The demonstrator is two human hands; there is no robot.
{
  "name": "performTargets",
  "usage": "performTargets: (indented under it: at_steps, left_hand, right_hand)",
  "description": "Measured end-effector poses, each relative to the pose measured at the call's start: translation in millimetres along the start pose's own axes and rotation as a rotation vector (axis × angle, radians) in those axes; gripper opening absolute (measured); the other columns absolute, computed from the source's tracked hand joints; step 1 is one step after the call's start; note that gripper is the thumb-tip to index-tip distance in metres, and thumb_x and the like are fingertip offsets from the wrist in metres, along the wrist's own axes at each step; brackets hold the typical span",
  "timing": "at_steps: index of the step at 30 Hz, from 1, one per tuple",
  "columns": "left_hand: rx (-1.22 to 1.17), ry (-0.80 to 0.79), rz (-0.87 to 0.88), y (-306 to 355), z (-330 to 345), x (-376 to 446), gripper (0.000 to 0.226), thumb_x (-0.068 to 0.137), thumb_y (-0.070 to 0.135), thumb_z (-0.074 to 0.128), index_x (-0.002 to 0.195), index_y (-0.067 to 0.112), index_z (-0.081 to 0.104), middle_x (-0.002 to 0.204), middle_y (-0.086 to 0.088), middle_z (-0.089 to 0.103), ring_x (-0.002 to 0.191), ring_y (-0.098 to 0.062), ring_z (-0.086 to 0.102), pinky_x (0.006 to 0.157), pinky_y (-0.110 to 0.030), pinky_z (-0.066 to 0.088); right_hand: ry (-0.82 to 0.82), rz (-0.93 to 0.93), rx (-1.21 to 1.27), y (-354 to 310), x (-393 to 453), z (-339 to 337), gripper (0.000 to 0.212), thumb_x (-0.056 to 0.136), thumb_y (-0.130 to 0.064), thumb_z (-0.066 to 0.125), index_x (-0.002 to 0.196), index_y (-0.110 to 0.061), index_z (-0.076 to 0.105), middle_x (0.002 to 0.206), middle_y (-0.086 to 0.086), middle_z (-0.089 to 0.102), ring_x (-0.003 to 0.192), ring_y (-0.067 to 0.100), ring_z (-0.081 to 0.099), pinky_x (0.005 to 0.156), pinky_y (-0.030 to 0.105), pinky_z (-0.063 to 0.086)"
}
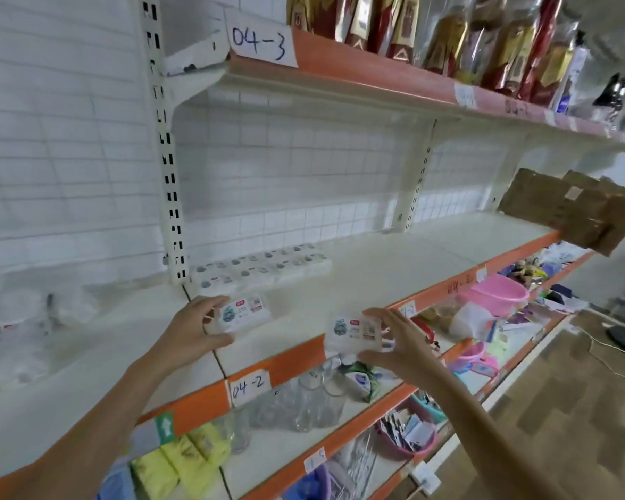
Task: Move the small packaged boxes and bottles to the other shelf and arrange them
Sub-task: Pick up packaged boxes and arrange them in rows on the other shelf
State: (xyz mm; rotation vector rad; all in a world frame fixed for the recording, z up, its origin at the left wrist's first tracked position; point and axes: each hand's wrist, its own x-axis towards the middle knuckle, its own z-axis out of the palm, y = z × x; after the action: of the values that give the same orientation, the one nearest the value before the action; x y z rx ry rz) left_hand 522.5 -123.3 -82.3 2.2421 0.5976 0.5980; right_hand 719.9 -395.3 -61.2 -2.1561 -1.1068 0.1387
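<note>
White shelf: the middle shelf [358,268] with an orange front edge labelled 04-2 carries the task's things.
Left hand: the left hand [192,328] reaches over the front edge, thumb and fingers pinching a small white packaged box [244,312] just above the shelf.
Right hand: the right hand [394,341] holds a second box [354,333] out past the front edge, fingers curled round its right end.
Boxes: white wrapping, blue cartoon print, red label; text too blurred to read.
Back edge: a row of stacked boxes [260,268] lies by the left upright, details smeared.
Left end: clear bags [22,330], contents unclear.
</note>
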Motion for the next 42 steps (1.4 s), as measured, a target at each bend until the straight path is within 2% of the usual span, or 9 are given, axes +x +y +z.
performTargets:
  at_steps: [6,9,17,21,24,26,29,33,42]
  left_hand:
    - [0.05,0.06,-0.144,-13,-3,22,0.067,0.073,0.007,0.075,0.133,0.009,0.044,0.116,0.001,0.043,0.11,-0.017,0.047,0.091,-0.017,0.031]
    - [0.094,0.079,-0.214,-18,-5,26,0.067,0.074,0.007,0.074,0.133,0.009,0.043,0.121,0.0,0.044,0.107,-0.013,0.045,0.088,-0.017,0.033]
    - [0.034,0.173,-0.42,-22,3,40,0.067,0.057,0.018,0.074,0.117,0.022,0.045,0.119,-0.001,0.052,0.106,-0.02,0.053,0.077,-0.015,0.042]
    - [-0.129,0.294,-0.473,-23,22,44,0.063,0.066,-0.008,0.072,0.117,0.016,0.045,0.12,-0.01,0.055,0.099,-0.022,0.058,0.072,-0.019,0.05]
    - [-0.245,0.441,-0.461,-15,39,44,0.059,0.069,-0.008,0.072,0.115,0.015,0.043,0.108,0.002,0.056,0.095,-0.021,0.058,0.063,-0.015,0.05]
    - [-0.209,0.492,-0.47,-11,45,43,0.061,0.054,0.022,0.081,0.107,0.025,0.049,0.103,0.013,0.06,0.094,-0.014,0.062,0.066,-0.016,0.051]
    - [-0.06,0.512,-0.468,-9,50,43,0.065,0.046,0.051,0.07,0.105,0.03,0.052,0.107,0.012,0.062,0.096,-0.008,0.061,0.08,-0.024,0.05]
    - [0.171,0.523,-0.47,-10,51,47,0.069,0.059,0.043,0.075,0.117,0.011,0.054,0.114,-0.003,0.052,0.1,-0.015,0.053,0.082,-0.02,0.038]
    - [0.217,0.54,-0.41,-20,51,48,0.064,0.065,0.037,0.077,0.116,0.007,0.053,0.119,-0.006,0.053,0.095,-0.014,0.055,0.08,-0.018,0.041]
  right_hand:
    - [-0.122,-0.125,0.055,5,84,15,0.066,0.07,-0.018,0.08,0.128,-0.021,0.048,0.115,-0.008,0.042,0.108,0.014,0.047,0.076,0.003,0.037]
    - [-0.202,-0.211,0.076,5,125,28,0.067,0.07,-0.024,0.079,0.129,-0.024,0.047,0.118,-0.01,0.041,0.119,0.015,0.038,0.097,0.025,0.036]
    - [-0.434,-0.329,0.143,7,202,70,0.069,0.073,-0.029,0.077,0.133,-0.025,0.043,0.127,-0.006,0.041,0.124,0.016,0.032,0.104,0.029,0.031]
    - [-0.531,-0.394,0.058,9,218,91,0.071,0.078,-0.028,0.07,0.138,-0.022,0.034,0.136,-0.001,0.037,0.127,0.018,0.027,0.1,0.026,0.026]
    - [-0.487,-0.413,0.078,12,219,107,0.071,0.08,-0.032,0.066,0.141,-0.024,0.029,0.136,0.002,0.038,0.126,0.02,0.034,0.106,0.031,0.027]
    - [-0.452,-0.419,0.144,16,219,113,0.073,0.079,-0.032,0.067,0.141,-0.025,0.029,0.137,0.001,0.034,0.124,0.02,0.038,0.107,0.031,0.031]
    - [-0.462,-0.412,0.236,20,223,113,0.069,0.078,-0.027,0.07,0.137,-0.025,0.035,0.129,-0.003,0.028,0.109,0.017,0.048,0.097,0.024,0.041]
    - [-0.439,-0.439,0.266,22,225,113,0.056,0.078,-0.02,0.07,0.128,-0.02,0.045,0.12,-0.008,0.032,0.102,0.011,0.047,0.089,0.014,0.037]
    - [-0.384,-0.515,0.302,25,225,120,0.035,0.075,-0.016,0.071,0.106,-0.023,0.056,0.112,-0.011,0.045,0.099,0.009,0.054,0.091,0.018,0.045]
